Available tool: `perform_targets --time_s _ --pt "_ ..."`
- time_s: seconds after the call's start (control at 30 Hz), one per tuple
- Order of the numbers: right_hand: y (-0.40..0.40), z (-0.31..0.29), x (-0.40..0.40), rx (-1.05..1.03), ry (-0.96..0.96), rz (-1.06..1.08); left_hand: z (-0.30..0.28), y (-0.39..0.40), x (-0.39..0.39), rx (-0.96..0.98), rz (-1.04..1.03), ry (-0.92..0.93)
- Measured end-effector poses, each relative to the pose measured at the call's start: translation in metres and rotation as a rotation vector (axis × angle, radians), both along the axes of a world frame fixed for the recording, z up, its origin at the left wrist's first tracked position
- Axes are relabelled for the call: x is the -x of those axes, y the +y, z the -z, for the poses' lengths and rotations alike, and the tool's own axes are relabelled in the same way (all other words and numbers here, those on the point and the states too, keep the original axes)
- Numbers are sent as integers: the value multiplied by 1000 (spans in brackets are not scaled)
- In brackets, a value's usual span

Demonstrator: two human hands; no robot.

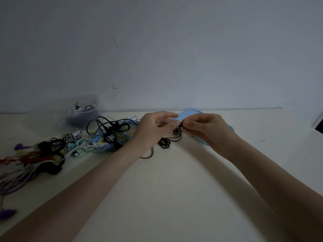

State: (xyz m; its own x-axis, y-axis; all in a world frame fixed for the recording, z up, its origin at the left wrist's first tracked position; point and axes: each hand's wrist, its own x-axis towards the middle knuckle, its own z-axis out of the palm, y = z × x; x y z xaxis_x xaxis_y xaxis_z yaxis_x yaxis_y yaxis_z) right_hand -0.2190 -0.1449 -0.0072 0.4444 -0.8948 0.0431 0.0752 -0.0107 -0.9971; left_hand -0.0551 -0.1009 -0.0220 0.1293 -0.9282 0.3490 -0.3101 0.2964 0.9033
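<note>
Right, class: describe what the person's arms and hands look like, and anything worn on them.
Both arms are bare: the left forearm and right forearm show no sleeve up to the picture's edge. The left hand and right hand are ungloved, with no ring, watch or bracelet visible. The light is dim, so fine marks cannot be told.
</note>
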Motion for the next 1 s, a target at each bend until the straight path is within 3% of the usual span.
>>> perform_targets --time_s 0.07,0.13,0.27,0.33,0.43,0.53,0.6,0.9,1.0 --pt "0 -4 2 -24 -18 13 -8 -1 -13 -36 -74 -137" --pt "-1 -7 6 -35 -4 5 -14 1 -26 -104 -122 -390" --pt "-1 -6 6 -26 73 -9 -13 11 -35 -274 -15 -867" --pt "-1 -4 5 28 180 -14 -12 12 -32 -277 46 -1008" --pt "0 -3 4 224 486 -33 -11 10 -29 -224 11 -1125" --pt "4 -2 -3 467 712 -54 -11 9 -24 -179 -22 -1127" --pt "6 1 -7 575 756 -53 -13 11 -21 -145 -18 -1118" --pt "8 16 -5 707 752 -134 -20 27 -22 -201 -28 -922" --pt "7 20 -5 637 608 -67 -17 28 -21 -187 -56 -768"
